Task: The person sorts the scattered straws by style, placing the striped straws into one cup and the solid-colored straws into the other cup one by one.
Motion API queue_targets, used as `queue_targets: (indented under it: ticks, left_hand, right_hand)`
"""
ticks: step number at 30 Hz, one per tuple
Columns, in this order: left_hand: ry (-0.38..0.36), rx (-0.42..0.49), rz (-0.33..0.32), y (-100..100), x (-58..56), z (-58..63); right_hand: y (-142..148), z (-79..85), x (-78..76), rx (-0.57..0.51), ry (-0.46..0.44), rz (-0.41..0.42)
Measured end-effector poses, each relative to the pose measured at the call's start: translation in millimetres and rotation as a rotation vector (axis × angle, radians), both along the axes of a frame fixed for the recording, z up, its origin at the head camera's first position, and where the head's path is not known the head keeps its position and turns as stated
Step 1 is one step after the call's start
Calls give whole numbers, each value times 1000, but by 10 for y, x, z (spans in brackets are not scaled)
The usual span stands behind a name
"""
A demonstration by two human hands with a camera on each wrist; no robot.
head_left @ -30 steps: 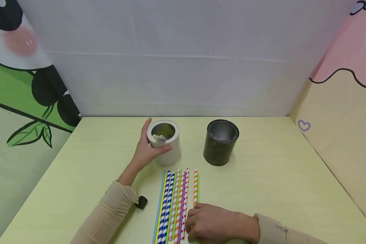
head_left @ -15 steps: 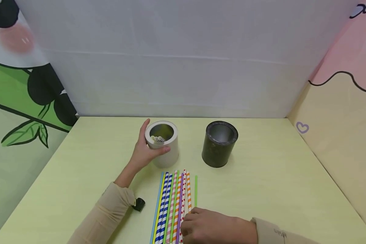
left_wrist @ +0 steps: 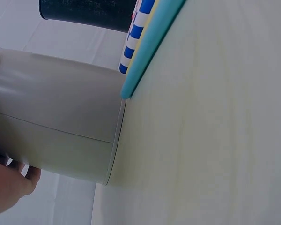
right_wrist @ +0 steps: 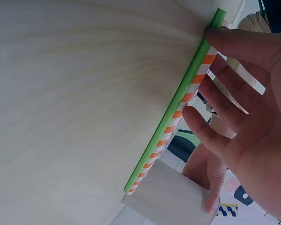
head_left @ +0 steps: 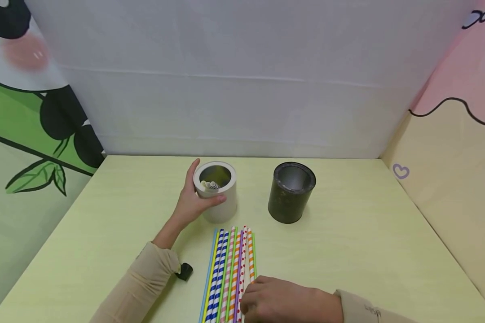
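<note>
In the head view my left hand [head_left: 191, 204] grips the white can [head_left: 220, 208], fingers round its far side and thumb at the near rim. Tips of several straws [head_left: 211, 185] show inside it. My right hand [head_left: 293, 298] reaches over the row of paper straws [head_left: 224, 269] from the right. In the right wrist view its thumb touches the green straw [right_wrist: 173, 103] near one end. Its other fingers lie loosely extended by the orange-striped straw [right_wrist: 170, 130], which runs alongside the green one. The near ends of both are hidden under the hand in the head view.
A dark can [head_left: 288, 197] stands upright to the right of the white one, with nothing visible inside. The pale table [head_left: 347, 251] meets a grey-white backdrop [head_left: 242, 112] behind the cans. Printed panels flank both sides.
The orange-striped straw, then the green straw, have moved left against the row, beside the red-dotted straw. The right hand shifted slightly left. The left hand keeps its grip on the white can.
</note>
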State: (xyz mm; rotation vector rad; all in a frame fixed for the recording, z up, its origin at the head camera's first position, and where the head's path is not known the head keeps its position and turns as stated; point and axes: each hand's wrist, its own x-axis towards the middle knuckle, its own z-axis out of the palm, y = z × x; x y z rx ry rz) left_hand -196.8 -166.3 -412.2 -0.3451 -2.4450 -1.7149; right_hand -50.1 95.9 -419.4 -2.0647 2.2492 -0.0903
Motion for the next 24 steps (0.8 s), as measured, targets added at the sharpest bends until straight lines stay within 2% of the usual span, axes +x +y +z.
queue_targets:
  ticks: [7,15,18,24]
  left_hand:
    - [1,-8,2,16,8,4]
    - [-9,-10,-3,9,-7,27]
    - [-22,-17,-2,14,4,56]
    - [-35,-15,-4,30,32,95]
  right_hand:
    - [2,-7,3,-26,42,-10]
    - [29,88,-15,-162,243,-21]
    - [51,148,-42,-208,272,-25]
    - [78,251,-91,-290,269,-12]
